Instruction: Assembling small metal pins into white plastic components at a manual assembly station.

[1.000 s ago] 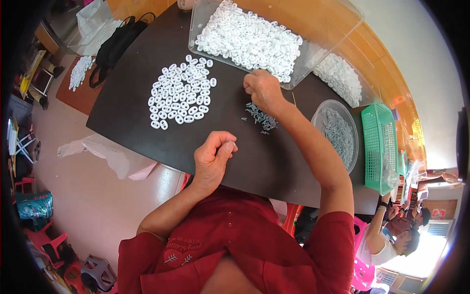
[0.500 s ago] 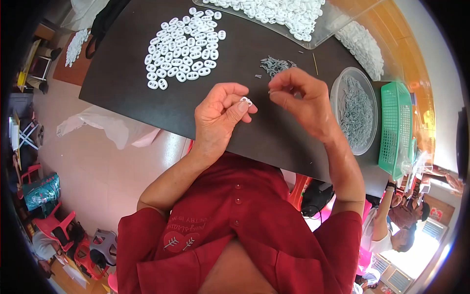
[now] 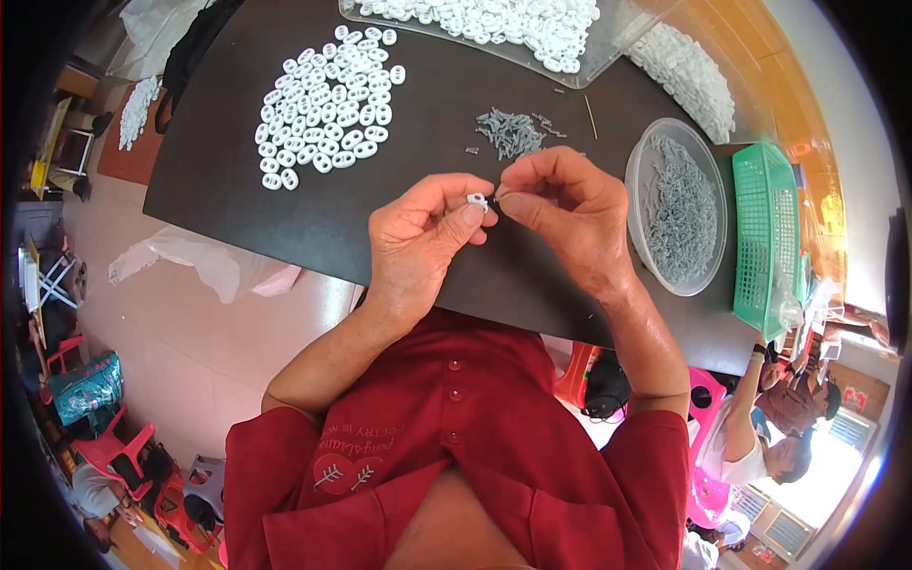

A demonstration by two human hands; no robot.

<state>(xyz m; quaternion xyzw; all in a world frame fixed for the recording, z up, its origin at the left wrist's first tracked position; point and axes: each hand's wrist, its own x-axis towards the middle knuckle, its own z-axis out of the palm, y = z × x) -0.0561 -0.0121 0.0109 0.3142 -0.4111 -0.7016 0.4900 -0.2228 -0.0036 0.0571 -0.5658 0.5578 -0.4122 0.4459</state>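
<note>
Pinched between the thumb and fingers of my left hand (image 3: 418,233) is a small white oval plastic piece (image 3: 477,199) with an opening in it. My right hand (image 3: 575,214) is closed in a pinch close beside it, and a tiny dark part (image 3: 494,199) shows at its fingertips, too small to name. The fingertips of both hands nearly meet over the table's near side. Just beyond my right hand lies a loose heap of small grey spring-like pieces (image 3: 510,131). Farther left, many white two-holed ovals (image 3: 328,109) are spread in one patch.
A clear tray (image 3: 456,33) of white pieces stands at the far edge of the dark table (image 3: 437,104). On the right are a round tub (image 3: 638,233) of grey pieces and a green basket (image 3: 750,237). A thin yellowish stick (image 3: 591,116) lies nearby. Other people sit at lower right.
My right hand has moved left, bringing its fingertips up to the white oval piece in my left hand. The view has shifted slightly, so the table items appear farther left.
</note>
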